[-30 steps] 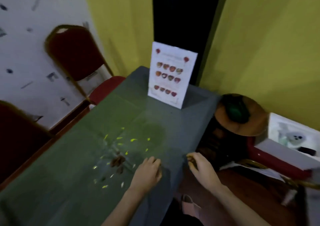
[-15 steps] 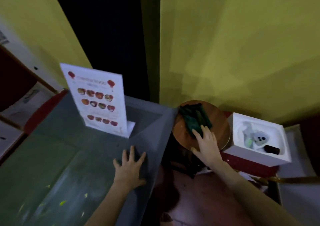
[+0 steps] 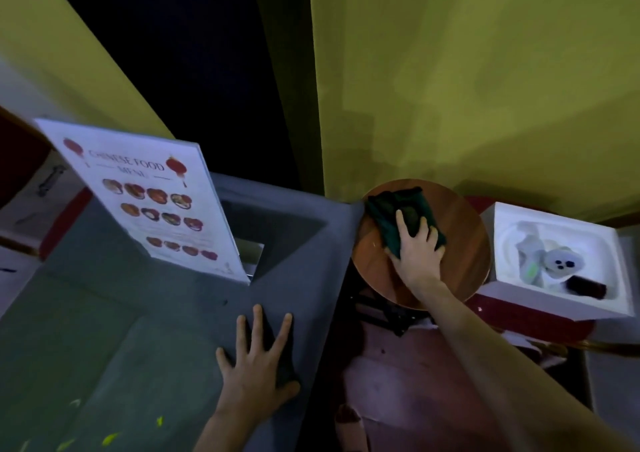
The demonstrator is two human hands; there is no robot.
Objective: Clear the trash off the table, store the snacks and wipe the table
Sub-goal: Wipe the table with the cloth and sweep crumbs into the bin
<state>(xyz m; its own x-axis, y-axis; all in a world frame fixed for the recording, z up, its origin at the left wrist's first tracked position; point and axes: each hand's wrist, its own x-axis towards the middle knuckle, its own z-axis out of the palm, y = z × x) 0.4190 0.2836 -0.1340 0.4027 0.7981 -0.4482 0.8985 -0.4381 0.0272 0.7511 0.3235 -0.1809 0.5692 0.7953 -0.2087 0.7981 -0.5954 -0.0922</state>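
Observation:
A folded dark green cloth (image 3: pixel 388 209) lies on a round wooden stool top (image 3: pixel 460 237) just right of the table. My right hand (image 3: pixel 417 249) rests on the cloth with fingers curling over it. My left hand (image 3: pixel 256 365) lies flat with fingers spread on the grey-green tablecloth (image 3: pixel 138 330) near the table's right edge. A few small yellow scraps (image 3: pixel 110 437) lie on the cloth at the bottom left.
A standing menu card (image 3: pixel 149 202) reading "Chinese Food Menu" is at the table's far end. A white foam box (image 3: pixel 554 299) with crumpled white trash and a dark item sits right of the stool on a red seat. Yellow walls stand behind.
My view swung right from the scraps toward the stool. My right hand reached from the table edge onto the green cloth. My left hand flattened on the table.

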